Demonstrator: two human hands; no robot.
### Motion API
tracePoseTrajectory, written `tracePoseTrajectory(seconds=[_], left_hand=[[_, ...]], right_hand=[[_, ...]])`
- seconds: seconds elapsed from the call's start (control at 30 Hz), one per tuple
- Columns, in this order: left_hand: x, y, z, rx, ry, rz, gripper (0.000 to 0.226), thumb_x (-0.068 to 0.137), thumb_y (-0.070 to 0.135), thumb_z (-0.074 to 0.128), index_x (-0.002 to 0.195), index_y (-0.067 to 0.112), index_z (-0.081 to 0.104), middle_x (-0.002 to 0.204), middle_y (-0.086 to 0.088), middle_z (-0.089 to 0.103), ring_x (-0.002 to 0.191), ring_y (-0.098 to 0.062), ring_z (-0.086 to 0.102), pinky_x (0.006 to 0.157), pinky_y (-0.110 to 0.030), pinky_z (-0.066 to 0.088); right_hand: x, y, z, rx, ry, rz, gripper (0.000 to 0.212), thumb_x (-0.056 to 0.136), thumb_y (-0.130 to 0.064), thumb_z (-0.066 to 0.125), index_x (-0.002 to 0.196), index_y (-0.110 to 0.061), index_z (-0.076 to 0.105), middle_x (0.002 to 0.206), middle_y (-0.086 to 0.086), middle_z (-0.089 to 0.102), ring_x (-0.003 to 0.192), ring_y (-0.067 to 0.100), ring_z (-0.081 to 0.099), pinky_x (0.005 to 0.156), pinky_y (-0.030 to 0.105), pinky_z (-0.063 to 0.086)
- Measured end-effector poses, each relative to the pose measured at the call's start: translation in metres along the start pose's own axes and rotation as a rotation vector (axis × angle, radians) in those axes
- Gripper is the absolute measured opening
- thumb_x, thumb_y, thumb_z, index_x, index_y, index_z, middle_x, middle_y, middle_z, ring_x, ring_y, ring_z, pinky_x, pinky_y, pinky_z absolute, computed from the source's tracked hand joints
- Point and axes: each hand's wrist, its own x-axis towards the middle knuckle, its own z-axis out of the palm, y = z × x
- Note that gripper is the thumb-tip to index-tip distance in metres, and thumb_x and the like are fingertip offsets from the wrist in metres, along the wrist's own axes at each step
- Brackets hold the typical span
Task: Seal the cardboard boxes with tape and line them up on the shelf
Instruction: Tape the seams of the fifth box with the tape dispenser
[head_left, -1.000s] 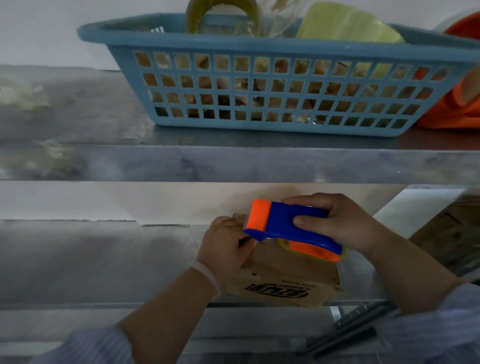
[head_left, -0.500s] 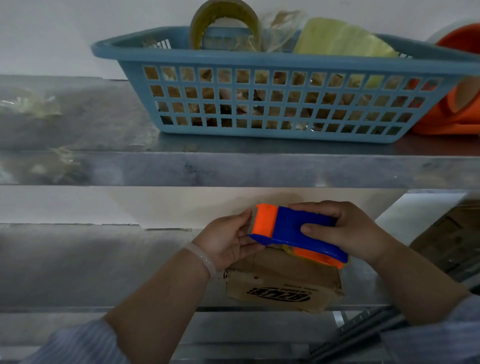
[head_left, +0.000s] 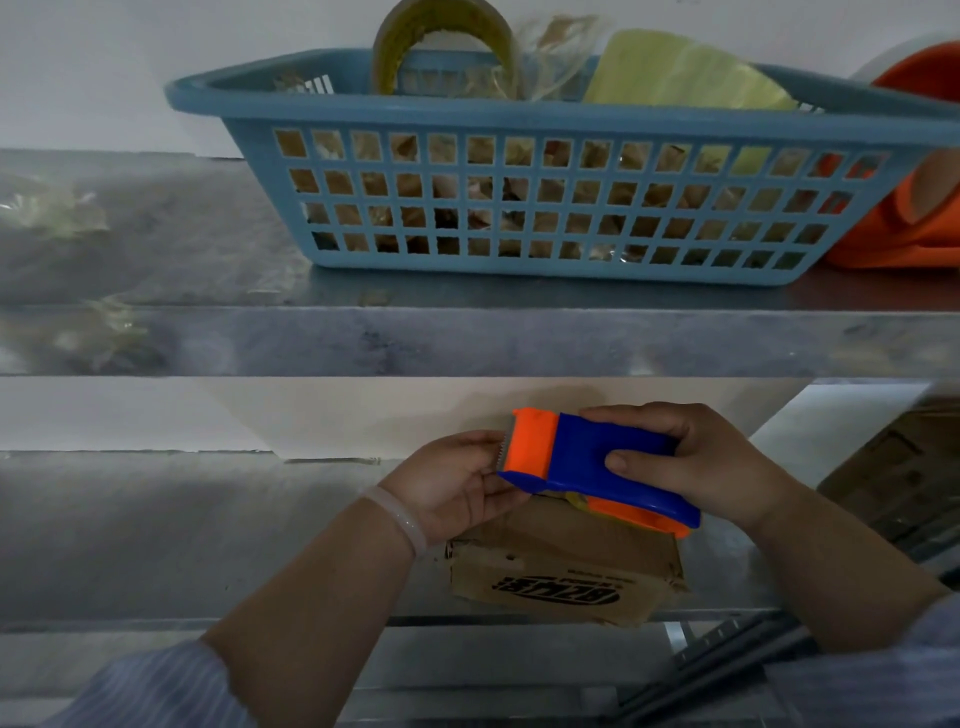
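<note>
A small cardboard box (head_left: 563, 577) with black print on its front sits near the front edge of the lower metal shelf (head_left: 182, 530). Just above it, my right hand (head_left: 696, 467) grips a blue and orange tape dispenser (head_left: 587, 462) from the top, its orange toothed cutter end pointing left. My left hand (head_left: 452, 486) cups that cutter end, fingers above and thumb below; its fingertips are hidden behind the dispenser. The dispenser's roll end hovers close over the box top.
On the upper shelf (head_left: 467, 338) stands a blue plastic basket (head_left: 519, 124) holding a tape roll (head_left: 441, 47), crumpled wrap and a yellow-green sheet. An orange object (head_left: 904, 208) sits to its right. More cardboard (head_left: 904, 478) lies at the far right of the lower shelf.
My left hand has left the box top and turned up to the dispenser's cutter end. The dispenser has lifted slightly off the box.
</note>
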Motion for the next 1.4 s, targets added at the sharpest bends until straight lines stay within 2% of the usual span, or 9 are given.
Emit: tracePoseTrajectory(seconds=[0.1,0.23,0.4,0.6,0.83,0.93,1.13,1.23,1.4], left_hand=[[0.002,0.000,0.003,0.014,0.011,-0.018,0.011,0.089,0.001,0.059,0.097,0.004,0.066,0.087,-0.015,0.070,0.077,-0.021,0.070,0.065,-0.030,0.058],[0.007,0.001,0.005,0.092,0.075,0.038,0.014,0.091,0.002,0.058,0.102,0.001,0.065,0.088,-0.016,0.069,0.076,-0.020,0.070,0.064,-0.030,0.058],[0.008,0.000,0.006,0.218,0.134,0.180,0.021,0.091,-0.005,0.055,0.107,0.001,0.067,0.102,-0.022,0.070,0.086,-0.026,0.068,0.076,-0.036,0.059],[0.005,0.000,0.001,0.011,0.018,0.044,0.029,0.093,-0.003,0.054,0.121,-0.004,0.057,0.115,-0.026,0.064,0.093,-0.027,0.068,0.073,-0.034,0.059],[0.011,0.000,0.002,0.095,0.065,0.040,0.033,0.090,-0.005,0.057,0.124,-0.004,0.057,0.121,-0.028,0.061,0.100,-0.030,0.065,0.081,-0.036,0.059],[0.013,-0.002,0.001,0.177,0.097,0.083,0.033,0.090,-0.013,0.051,0.120,-0.002,0.060,0.118,-0.027,0.063,0.102,-0.032,0.064,0.087,-0.040,0.056],[0.011,-0.007,0.001,0.214,0.141,0.148,0.038,0.086,-0.021,0.044,0.106,0.001,0.067,0.103,-0.021,0.070,0.088,-0.026,0.069,0.070,-0.032,0.059],[0.009,-0.006,-0.006,0.129,0.238,0.188,0.025,0.088,-0.016,0.051,0.099,0.001,0.066,0.092,-0.017,0.066,0.077,-0.021,0.069,0.064,-0.029,0.058],[0.004,0.000,-0.013,0.152,0.245,0.198,0.023,0.087,-0.011,0.057,0.101,0.004,0.068,0.084,-0.014,0.065,0.073,-0.019,0.069,0.072,-0.035,0.059]], right_hand=[[-0.001,-0.001,-0.001,-0.003,0.003,0.006,0.038,0.065,-0.036,0.073,0.100,-0.050,0.070,0.108,-0.019,0.071,0.097,0.003,0.067,0.077,0.011,0.050],[-0.002,-0.001,-0.002,-0.009,0.001,0.011,0.040,0.066,-0.034,0.073,0.104,-0.047,0.070,0.107,-0.019,0.071,0.097,0.003,0.067,0.076,0.011,0.050],[0.000,-0.003,-0.001,-0.032,-0.042,0.014,0.040,0.067,-0.039,0.074,0.104,-0.053,0.069,0.110,-0.020,0.069,0.098,0.002,0.067,0.076,0.013,0.051],[0.002,-0.004,-0.002,-0.062,-0.050,0.013,0.038,0.070,-0.045,0.071,0.105,-0.056,0.067,0.112,-0.022,0.068,0.099,0.003,0.066,0.077,0.014,0.051],[0.003,-0.009,-0.003,-0.156,-0.118,0.020,0.033,0.074,-0.047,0.066,0.106,-0.057,0.065,0.109,-0.028,0.066,0.097,-0.002,0.065,0.075,0.011,0.050],[0.004,-0.012,-0.005,-0.213,-0.143,0.024,0.032,0.073,-0.049,0.066,0.105,-0.057,0.066,0.110,-0.029,0.066,0.098,-0.003,0.064,0.076,0.011,0.049],[0.002,-0.016,-0.013,-0.285,-0.192,0.049,0.036,0.072,-0.050,0.067,0.107,-0.057,0.064,0.112,-0.034,0.063,0.100,-0.008,0.061,0.077,0.006,0.046],[-0.004,-0.016,-0.023,-0.280,-0.168,0.065,0.036,0.070,-0.050,0.068,0.105,-0.058,0.065,0.110,-0.035,0.063,0.098,-0.007,0.062,0.075,0.006,0.047],[-0.009,-0.017,-0.032,-0.270,-0.160,0.088,0.037,0.067,-0.050,0.068,0.102,-0.059,0.066,0.108,-0.034,0.064,0.096,-0.006,0.063,0.073,0.008,0.048]])
